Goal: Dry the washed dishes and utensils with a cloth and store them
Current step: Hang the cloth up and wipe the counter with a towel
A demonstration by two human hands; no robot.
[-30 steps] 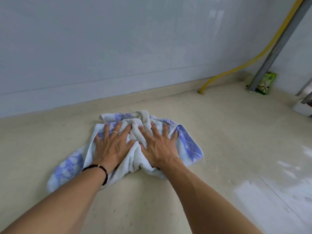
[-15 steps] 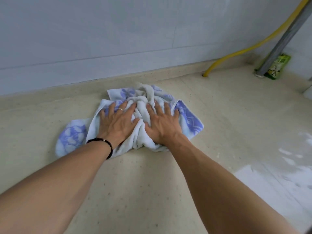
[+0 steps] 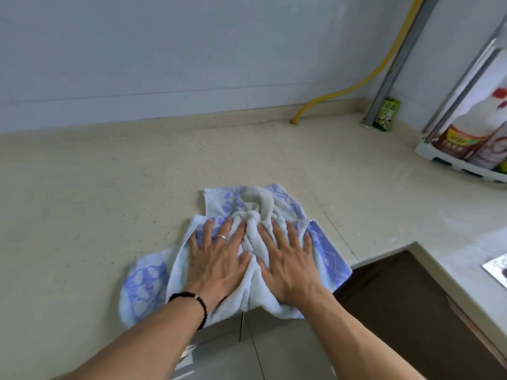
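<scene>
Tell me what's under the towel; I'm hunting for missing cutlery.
Only the beige countertop shows around the towel. Both hands, left and right, press flat on it; anything beneath is covered.

Beige countertop [image 3: 109, 187], crumpled towel [image 3: 323, 250], corner rack [image 3: 450, 163]

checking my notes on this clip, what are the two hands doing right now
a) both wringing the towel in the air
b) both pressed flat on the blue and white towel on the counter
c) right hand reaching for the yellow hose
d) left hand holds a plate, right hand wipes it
b: the left hand and right hand lie side by side with fingers spread flat on the bunched towel, which rests on the counter.
</scene>
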